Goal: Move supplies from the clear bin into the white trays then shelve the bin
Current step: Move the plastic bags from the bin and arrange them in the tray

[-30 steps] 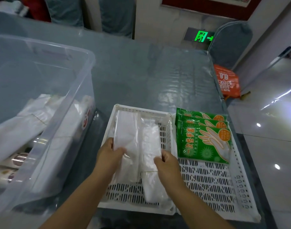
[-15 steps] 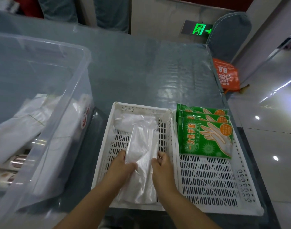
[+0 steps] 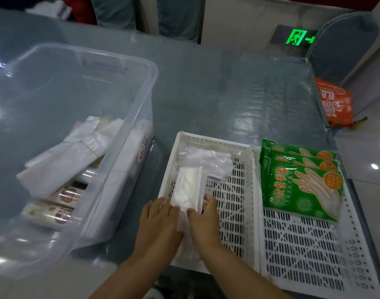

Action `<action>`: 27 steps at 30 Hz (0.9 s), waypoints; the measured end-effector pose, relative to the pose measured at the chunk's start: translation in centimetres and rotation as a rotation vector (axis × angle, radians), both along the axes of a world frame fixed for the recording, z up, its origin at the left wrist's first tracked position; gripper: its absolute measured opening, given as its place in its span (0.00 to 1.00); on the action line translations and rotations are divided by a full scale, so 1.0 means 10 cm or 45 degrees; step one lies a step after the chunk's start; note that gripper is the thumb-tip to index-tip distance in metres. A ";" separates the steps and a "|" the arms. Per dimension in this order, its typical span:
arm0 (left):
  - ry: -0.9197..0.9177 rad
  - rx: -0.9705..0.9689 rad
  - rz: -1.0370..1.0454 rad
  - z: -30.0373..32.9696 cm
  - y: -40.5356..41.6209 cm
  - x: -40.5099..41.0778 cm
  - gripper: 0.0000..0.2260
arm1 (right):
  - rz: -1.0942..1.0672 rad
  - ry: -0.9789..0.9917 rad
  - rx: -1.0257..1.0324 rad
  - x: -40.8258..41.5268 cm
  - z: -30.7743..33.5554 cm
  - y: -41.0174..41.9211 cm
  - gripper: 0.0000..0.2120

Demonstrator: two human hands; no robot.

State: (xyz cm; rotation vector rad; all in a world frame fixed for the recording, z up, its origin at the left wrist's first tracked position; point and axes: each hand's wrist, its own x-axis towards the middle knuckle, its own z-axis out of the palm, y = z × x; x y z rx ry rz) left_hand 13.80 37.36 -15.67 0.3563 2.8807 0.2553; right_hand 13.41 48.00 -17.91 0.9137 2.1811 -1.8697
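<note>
A stack of clear plastic bags (image 3: 188, 186) lies lengthwise in the left white tray (image 3: 248, 190). My left hand (image 3: 160, 223) and my right hand (image 3: 204, 216) press together on its near end, fingers closed on the plastic. More crumpled clear plastic (image 3: 208, 158) lies at the tray's far end. The right white tray (image 3: 303, 255) holds three green glove packets (image 3: 301, 182) at its far end. The clear bin (image 3: 98, 190) stands to the left, holding white bags (image 3: 66, 156) and brown-labelled rolls (image 3: 59, 203).
The table has a grey-blue glossy cover (image 3: 217, 93). An orange bag (image 3: 335, 104) hangs off its far right corner beside a covered chair (image 3: 344, 44). The tiled floor lies to the right past the table edge.
Both hands drew the bags together and shifted them toward the left side of the left tray. The view also tilted, showing more of the bin.
</note>
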 end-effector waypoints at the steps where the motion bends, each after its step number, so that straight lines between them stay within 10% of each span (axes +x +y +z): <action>1: -0.036 -0.032 -0.050 -0.03 -0.03 0.01 0.23 | 0.030 -0.026 0.039 -0.02 -0.03 -0.03 0.20; 13: -0.039 -0.157 -0.214 0.11 -0.14 -0.03 0.20 | 0.465 -0.071 0.666 0.07 0.05 0.26 0.16; 27: 0.667 0.051 0.054 1.85 -1.48 -0.37 0.09 | 0.689 0.874 0.786 -0.80 1.93 -0.55 0.06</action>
